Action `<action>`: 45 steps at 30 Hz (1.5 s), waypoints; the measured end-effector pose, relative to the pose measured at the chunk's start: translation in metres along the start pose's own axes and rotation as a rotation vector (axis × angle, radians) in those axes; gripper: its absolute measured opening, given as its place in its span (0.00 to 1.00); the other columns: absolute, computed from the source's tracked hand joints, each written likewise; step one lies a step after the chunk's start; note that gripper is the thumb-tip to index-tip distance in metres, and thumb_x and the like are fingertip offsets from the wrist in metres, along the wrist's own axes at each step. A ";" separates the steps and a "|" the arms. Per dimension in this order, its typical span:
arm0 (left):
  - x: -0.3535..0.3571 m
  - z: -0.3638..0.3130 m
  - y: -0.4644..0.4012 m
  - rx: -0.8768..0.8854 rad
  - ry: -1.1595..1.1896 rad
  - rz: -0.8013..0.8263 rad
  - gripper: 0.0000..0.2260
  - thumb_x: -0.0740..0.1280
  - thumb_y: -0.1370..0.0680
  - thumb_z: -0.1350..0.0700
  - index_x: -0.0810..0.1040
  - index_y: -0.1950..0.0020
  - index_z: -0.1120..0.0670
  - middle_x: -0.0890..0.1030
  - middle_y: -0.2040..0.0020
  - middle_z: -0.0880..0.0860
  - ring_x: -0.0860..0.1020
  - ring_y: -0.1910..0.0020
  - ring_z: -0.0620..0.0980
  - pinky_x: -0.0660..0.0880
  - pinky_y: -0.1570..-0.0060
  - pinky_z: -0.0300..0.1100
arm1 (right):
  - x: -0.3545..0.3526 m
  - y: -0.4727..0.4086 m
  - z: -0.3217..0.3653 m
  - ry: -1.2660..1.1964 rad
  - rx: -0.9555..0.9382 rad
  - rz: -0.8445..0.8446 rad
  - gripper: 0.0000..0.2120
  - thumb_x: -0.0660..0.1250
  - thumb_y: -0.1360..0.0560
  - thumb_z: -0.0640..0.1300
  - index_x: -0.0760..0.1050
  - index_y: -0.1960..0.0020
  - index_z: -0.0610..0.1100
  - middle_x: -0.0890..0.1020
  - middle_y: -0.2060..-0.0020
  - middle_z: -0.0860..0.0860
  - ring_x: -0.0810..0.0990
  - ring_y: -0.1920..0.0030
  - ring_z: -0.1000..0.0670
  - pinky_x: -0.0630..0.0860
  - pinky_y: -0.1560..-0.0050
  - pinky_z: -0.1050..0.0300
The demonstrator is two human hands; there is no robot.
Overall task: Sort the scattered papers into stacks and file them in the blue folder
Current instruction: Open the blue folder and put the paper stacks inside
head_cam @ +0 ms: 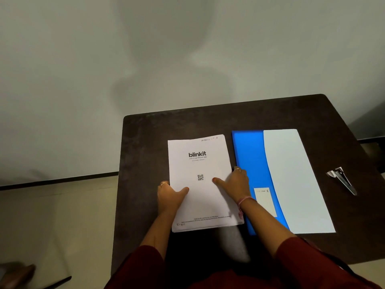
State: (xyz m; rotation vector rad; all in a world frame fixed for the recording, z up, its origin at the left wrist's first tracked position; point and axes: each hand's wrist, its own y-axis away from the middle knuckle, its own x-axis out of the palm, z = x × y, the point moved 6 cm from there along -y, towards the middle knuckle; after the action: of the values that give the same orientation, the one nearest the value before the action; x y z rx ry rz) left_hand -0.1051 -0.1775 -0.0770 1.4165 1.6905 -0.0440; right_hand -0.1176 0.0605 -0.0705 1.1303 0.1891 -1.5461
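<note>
Near the table's [145, 142] front edge, the paper stack [200, 167] is pinched at both long edges by left hand [169, 198] and right hand [236, 184], thumbs on top; light and floppy, probably slippery, just beside the blue folder [250, 159].

Both hands [203, 191] gripping paper stack [201, 163] beside blue folder [250, 155] on dark table [145, 142].

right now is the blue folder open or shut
Shut, it seems: the folder lies flat on the table with its label up and no inside showing. A pale sheet covers its right part.
</note>
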 end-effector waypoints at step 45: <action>0.008 0.016 0.030 -0.137 0.343 -0.031 0.22 0.76 0.33 0.63 0.73 0.42 0.62 0.80 0.46 0.59 0.79 0.48 0.58 0.77 0.46 0.52 | 0.015 0.020 -0.022 -0.613 -0.005 0.200 0.16 0.66 0.23 0.43 0.71 0.36 0.41 0.78 0.43 0.46 0.76 0.47 0.48 0.74 0.46 0.56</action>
State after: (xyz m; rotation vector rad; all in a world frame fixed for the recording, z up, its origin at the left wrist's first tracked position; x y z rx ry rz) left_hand -0.0710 -0.1702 -0.0769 1.3506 1.9523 0.3080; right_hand -0.0873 0.0579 -0.0841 0.6062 -0.3243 -1.6332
